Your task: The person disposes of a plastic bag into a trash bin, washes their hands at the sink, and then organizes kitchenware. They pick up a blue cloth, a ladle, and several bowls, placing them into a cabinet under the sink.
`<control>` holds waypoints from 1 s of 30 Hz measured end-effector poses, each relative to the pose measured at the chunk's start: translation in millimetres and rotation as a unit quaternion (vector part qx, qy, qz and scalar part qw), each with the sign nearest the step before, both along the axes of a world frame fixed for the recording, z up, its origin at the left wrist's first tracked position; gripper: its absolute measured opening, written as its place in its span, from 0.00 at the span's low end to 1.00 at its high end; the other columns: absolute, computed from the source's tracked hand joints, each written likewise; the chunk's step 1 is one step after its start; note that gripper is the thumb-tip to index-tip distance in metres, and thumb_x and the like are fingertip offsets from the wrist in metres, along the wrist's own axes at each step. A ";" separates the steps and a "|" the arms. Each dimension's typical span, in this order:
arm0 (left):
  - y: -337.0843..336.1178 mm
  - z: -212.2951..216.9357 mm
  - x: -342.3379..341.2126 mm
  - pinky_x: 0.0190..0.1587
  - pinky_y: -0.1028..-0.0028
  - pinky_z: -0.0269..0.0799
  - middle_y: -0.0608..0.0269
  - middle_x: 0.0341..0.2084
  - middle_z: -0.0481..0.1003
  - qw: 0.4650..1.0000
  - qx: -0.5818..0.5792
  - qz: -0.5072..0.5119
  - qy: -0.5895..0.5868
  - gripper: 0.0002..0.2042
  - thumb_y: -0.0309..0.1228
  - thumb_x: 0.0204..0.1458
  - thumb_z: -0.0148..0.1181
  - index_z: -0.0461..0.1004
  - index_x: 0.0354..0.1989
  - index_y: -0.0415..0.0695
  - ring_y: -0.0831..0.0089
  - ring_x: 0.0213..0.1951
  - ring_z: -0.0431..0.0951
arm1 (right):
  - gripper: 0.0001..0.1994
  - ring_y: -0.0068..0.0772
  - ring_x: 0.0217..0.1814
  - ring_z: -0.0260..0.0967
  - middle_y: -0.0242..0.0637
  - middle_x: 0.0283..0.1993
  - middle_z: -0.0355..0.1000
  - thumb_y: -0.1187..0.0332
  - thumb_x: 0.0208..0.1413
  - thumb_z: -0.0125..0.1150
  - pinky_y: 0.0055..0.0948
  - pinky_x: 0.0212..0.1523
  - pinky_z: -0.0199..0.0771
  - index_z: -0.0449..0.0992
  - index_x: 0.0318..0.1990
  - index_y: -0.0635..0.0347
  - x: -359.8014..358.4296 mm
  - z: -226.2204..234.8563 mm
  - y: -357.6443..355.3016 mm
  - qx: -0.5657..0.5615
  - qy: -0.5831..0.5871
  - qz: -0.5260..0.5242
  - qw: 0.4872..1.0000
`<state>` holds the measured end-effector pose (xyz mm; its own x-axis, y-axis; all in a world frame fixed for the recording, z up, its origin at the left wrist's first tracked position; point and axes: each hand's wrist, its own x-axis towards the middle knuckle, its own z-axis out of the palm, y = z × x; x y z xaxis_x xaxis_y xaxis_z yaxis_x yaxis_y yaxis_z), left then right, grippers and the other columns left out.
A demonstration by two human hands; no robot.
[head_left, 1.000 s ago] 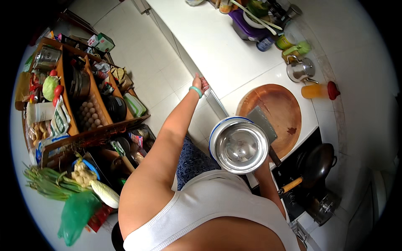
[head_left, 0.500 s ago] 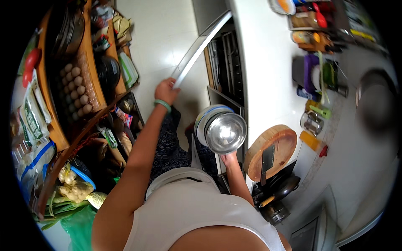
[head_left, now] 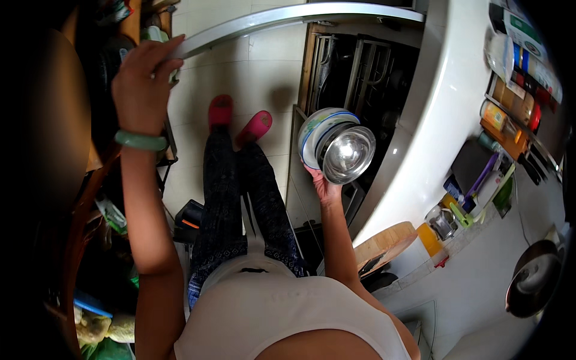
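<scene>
My left hand (head_left: 144,75), with a green bangle on the wrist, grips the edge of an open cabinet door (head_left: 288,15) with a metal rim. My right hand (head_left: 322,186) holds a stack of bowls from below: a shiny steel bowl (head_left: 348,153) nested in a white bowl with a blue rim (head_left: 312,135). The stack hangs in front of the open lower cabinet (head_left: 360,72), whose dark inside shows wire racks. My legs and red slippers (head_left: 240,120) stand on the pale tiled floor.
The white counter (head_left: 432,120) curves along the right, with a round wooden chopping board (head_left: 384,243), bottles and jars (head_left: 510,114) and a steel pot (head_left: 534,282). A wooden shelf unit (head_left: 78,198) with vegetables stands at my left.
My view has tipped down toward the floor and the cabinet. My left hand has swung the cabinet door wide open. The bowl stack in my right hand now hangs in front of the opening.
</scene>
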<state>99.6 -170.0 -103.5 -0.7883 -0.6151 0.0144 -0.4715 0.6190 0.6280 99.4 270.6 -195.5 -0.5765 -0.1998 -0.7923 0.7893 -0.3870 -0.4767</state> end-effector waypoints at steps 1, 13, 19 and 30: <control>0.0 -3.3 1.5 0.38 0.70 0.70 0.63 0.30 0.75 0.999 -0.031 0.004 0.020 0.15 0.25 0.42 0.62 0.79 0.41 0.52 0.66 0.34 0.75 | 0.27 0.58 0.57 0.63 0.52 0.61 0.58 0.62 0.58 0.53 0.51 0.53 0.72 0.55 0.61 0.65 -8.3 -4.7 -1.4 0.013 0.004 -0.003 1.000; -0.4 -6.2 0.9 0.35 0.83 0.64 0.64 0.31 0.72 0.999 0.000 -0.033 -0.006 0.16 0.12 0.45 0.55 0.76 0.43 0.37 0.79 0.32 0.69 | 0.29 0.60 0.61 0.57 0.57 0.59 0.56 0.84 0.47 0.50 0.43 0.55 0.74 0.53 0.60 0.74 -69.7 -24.3 20.1 0.024 0.049 -0.191 0.980; -3.8 -3.6 -0.8 0.41 0.81 0.65 0.62 0.34 0.73 0.997 -0.016 -0.063 -0.042 0.14 0.13 0.47 0.54 0.76 0.42 0.35 0.77 0.35 0.70 | 0.24 0.60 0.57 0.62 0.73 0.59 0.52 0.77 0.57 0.42 0.39 0.55 0.74 0.50 0.60 0.78 -93.2 -49.7 31.2 -0.042 0.104 -0.230 0.967; 2.9 -2.2 1.3 0.39 0.81 0.65 0.63 0.32 0.73 0.998 0.010 -0.034 -0.049 0.15 0.12 0.45 0.54 0.76 0.42 0.36 0.78 0.34 0.70 | 0.22 0.50 0.62 0.58 0.57 0.59 0.59 0.72 0.59 0.43 0.31 0.59 0.69 0.55 0.59 0.76 -189.2 -64.9 36.3 -0.033 0.162 -0.225 0.960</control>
